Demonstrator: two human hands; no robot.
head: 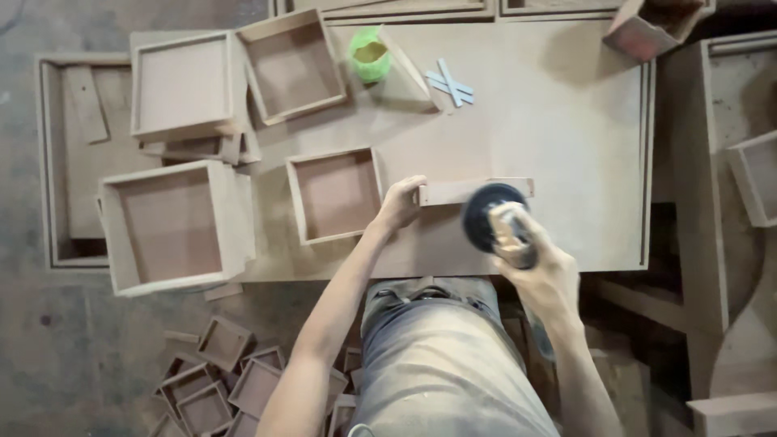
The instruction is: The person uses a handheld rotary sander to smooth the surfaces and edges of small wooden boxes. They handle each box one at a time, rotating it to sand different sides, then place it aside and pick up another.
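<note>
A short flat wooden strip (469, 190) lies on the wooden worktable (566, 121) near its front edge. My left hand (399, 204) presses on the strip's left end, holding it down. My right hand (538, 267) grips a power sander (492, 218) whose round black disc sits against the strip's right half. The tool's body is blurred and mostly hidden by my fingers.
Several open square wooden boxes (336, 194) (174, 226) (293, 65) stand on the table's left half. A green cup (370, 54) and crossed pale sticks (449, 83) lie at the back. More small boxes (227, 388) are heaped on the floor at the left.
</note>
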